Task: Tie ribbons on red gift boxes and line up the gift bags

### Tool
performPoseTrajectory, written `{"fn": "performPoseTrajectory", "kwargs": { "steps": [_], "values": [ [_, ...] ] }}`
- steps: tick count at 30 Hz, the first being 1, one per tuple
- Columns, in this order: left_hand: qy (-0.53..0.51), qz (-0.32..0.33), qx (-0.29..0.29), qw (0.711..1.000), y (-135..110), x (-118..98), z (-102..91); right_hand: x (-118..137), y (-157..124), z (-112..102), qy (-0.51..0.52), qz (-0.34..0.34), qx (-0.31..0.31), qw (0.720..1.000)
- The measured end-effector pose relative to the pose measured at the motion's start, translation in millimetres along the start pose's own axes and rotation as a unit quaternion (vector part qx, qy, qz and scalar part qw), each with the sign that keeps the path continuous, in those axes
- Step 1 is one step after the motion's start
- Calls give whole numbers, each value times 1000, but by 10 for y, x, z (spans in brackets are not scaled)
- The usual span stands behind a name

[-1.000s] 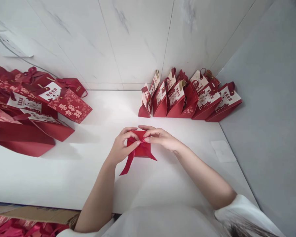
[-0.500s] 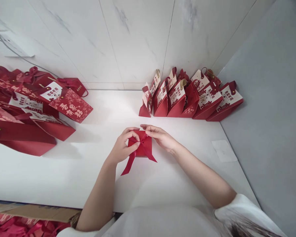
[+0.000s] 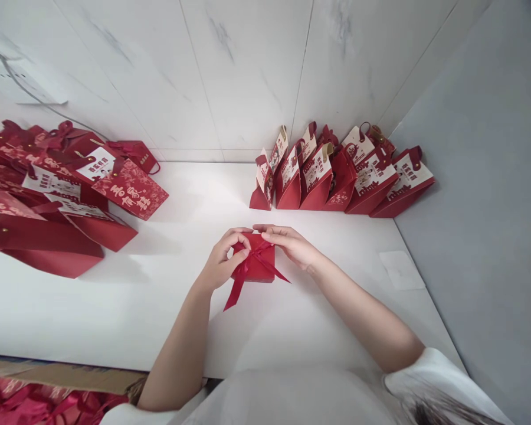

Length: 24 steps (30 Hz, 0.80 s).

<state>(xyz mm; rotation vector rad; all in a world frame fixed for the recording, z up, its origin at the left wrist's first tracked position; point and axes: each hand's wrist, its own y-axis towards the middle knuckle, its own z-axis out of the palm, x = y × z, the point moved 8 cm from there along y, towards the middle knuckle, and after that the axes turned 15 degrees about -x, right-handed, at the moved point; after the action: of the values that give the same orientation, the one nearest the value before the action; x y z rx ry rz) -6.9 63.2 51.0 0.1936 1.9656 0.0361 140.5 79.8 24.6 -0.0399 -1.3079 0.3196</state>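
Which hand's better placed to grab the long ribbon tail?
Left, probably: left hand pinches the bow on the red box, right by the ribbon tail; right hand is at the far-right corner.

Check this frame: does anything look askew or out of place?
The red bags on the left lie toppled in a loose heap, unlike the standing row by the wall. The ribbon has uneven tails.

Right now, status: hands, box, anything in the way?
Left hand pinches ribbon at the knot. Right hand on far edge of red box, grip unclear. Box flat on white table. Gift bags stand apart, behind and left.
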Motion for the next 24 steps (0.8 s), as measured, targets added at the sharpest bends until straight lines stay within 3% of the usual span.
{"fn": "performPoseTrajectory", "kwargs": {
  "steps": [7, 10, 12, 14, 18, 24],
  "values": [
    [-31, 14, -17, 999, 28, 16, -119, 194, 19, -147, -138, -110, -66, 982],
    [-36, 4, -10, 999, 9, 2, -88, 468, -179, -172, -241, -230, -169, 928],
    [-30, 10, -8, 999, -1, -19, -57, 603, -392, -35, -337, -286, -182, 878],
    [-13, 31, -1, 999, -6, -53, -25, 569, -558, 172, -430, -269, -131, 852],
    [19, 53, 3, 998, 1, -68, -18, 294, -748, 414, -547, -171, -62, 817],
    [39, 67, -42, 996, 31, -49, -69, 139, -732, 428, -544, -133, -94, 823]
  ]
}}
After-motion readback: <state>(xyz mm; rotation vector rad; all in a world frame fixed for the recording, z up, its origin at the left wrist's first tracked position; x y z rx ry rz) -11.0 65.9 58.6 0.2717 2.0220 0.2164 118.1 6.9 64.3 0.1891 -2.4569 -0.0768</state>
